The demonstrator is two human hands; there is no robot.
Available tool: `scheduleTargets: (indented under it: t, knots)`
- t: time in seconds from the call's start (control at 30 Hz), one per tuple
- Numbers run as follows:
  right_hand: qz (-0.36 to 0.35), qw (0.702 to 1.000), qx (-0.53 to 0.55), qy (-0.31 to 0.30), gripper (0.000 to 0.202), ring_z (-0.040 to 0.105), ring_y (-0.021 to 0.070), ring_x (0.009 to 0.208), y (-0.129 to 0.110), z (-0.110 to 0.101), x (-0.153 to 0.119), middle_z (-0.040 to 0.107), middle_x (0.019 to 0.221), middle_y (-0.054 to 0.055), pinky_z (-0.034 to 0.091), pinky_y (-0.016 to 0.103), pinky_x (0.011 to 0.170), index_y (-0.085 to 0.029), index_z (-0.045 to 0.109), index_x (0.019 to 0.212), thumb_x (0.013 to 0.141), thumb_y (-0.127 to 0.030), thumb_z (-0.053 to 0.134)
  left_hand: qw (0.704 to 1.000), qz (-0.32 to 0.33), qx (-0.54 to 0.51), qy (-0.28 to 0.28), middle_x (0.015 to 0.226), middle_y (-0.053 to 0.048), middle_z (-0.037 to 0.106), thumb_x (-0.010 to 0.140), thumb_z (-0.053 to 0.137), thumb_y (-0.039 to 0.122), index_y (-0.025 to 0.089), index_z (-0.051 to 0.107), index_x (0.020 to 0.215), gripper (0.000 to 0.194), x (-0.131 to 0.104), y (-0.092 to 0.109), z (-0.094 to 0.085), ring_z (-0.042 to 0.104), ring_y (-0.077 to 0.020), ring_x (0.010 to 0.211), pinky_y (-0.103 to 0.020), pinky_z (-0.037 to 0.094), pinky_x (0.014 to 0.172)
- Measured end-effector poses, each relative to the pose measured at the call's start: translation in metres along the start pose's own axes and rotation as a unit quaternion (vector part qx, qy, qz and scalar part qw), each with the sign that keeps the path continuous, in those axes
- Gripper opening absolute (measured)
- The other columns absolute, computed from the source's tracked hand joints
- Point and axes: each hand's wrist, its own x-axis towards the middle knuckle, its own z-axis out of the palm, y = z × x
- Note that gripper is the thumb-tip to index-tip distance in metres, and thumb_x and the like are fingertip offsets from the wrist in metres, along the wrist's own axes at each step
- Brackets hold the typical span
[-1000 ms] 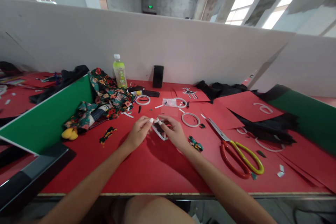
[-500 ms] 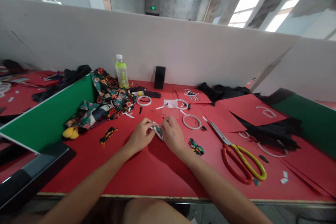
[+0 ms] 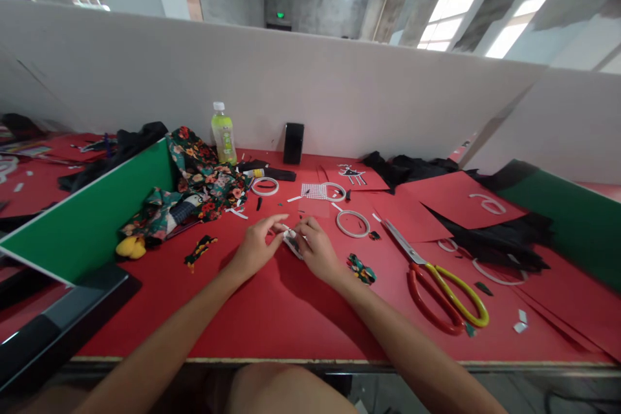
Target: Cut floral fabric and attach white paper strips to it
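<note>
My left hand (image 3: 257,247) and my right hand (image 3: 319,251) meet over the middle of the red tabletop. Between them is a small white-edged piece (image 3: 292,244), somewhat like a ring of tape, mostly covered by my fingers. My right thumb and fingers pinch it from the right. On its left side, my left thumb and fingertips close on a white bit at its upper end. A crumpled floral fabric scrap (image 3: 361,269) lies to the right of my right hand, and another floral scrap (image 3: 198,251) to the left of my left.
Large scissors (image 3: 420,263) with red and yellow handles lie at right. White tape rolls (image 3: 353,224) and a checked piece (image 3: 314,191) are beyond my hands. Floral cloth (image 3: 194,165), a bottle (image 3: 223,136) and a phone (image 3: 294,143) stand further back. Red paper sheets (image 3: 466,197) cover black fabric.
My left index finger has lifted and straightened away from the piece. My right hand has turned slightly, its fingers now over the piece's upper end. The view has shifted a little.
</note>
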Motion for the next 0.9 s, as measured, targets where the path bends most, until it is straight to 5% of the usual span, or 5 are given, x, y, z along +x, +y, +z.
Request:
scheduleTargets:
  t: [0.23,0.4,0.53,0.7,0.9]
  knots:
    - [0.048,0.998,-0.027,-0.014,0.022,0.055,0.0175,0.077,0.004,0.005,0.0,0.054,0.085,0.006,0.045,0.03,0.072,-0.017,0.061,0.092,0.083,-0.011,0.043,0.996,0.023,0.076,0.049,0.086,-0.004,0.067,0.08,0.051,0.012,0.02,0.058,0.105,0.028,0.001,-0.008,0.001,0.062,-0.0178,0.085,-0.033,0.047,0.083]
    - [0.108,0.983,-0.148,0.012,0.04,0.055,0.026,0.092,0.013,0.007,0.004,0.055,0.101,0.017,0.045,0.038,0.079,-0.01,0.049,0.12,0.082,-0.021,0.052,0.996,-0.022,0.056,0.065,0.083,-0.005,0.068,0.081,0.052,0.016,0.019,0.057,0.104,0.024,0.002,-0.006,0.0,0.063,-0.0176,0.081,-0.033,0.048,0.08]
    - [0.179,0.967,-0.179,-0.023,0.046,0.058,0.0256,0.085,0.011,0.009,0.009,0.059,0.095,0.016,0.044,0.034,0.071,-0.011,0.052,0.112,0.072,-0.027,0.068,0.996,-0.075,0.011,0.056,0.088,-0.007,0.07,0.079,0.056,0.021,0.018,0.056,0.105,0.026,0.002,-0.006,0.0,0.066,-0.0181,0.079,-0.031,0.05,0.073]
    - [0.284,0.958,0.009,-0.031,0.028,0.054,0.0153,0.058,0.008,0.002,0.013,0.057,0.062,-0.001,0.033,0.023,0.052,-0.019,0.059,0.088,0.062,-0.01,0.069,0.991,-0.091,-0.065,0.07,0.091,-0.008,0.07,0.076,0.059,0.024,0.017,0.056,0.101,0.027,0.003,-0.011,0.003,0.066,-0.0188,0.087,-0.028,0.05,0.069]
    - [0.301,0.947,0.108,-0.04,0.017,0.043,0.0109,0.039,0.009,-0.005,0.014,0.047,0.041,-0.005,0.027,0.023,0.042,-0.02,0.052,0.052,0.064,-0.014,0.062,0.991,-0.092,-0.075,0.055,0.086,-0.006,0.07,0.073,0.064,0.028,0.018,0.058,0.099,0.028,0.004,-0.013,0.004,0.065,-0.0177,0.082,-0.028,0.049,0.069]
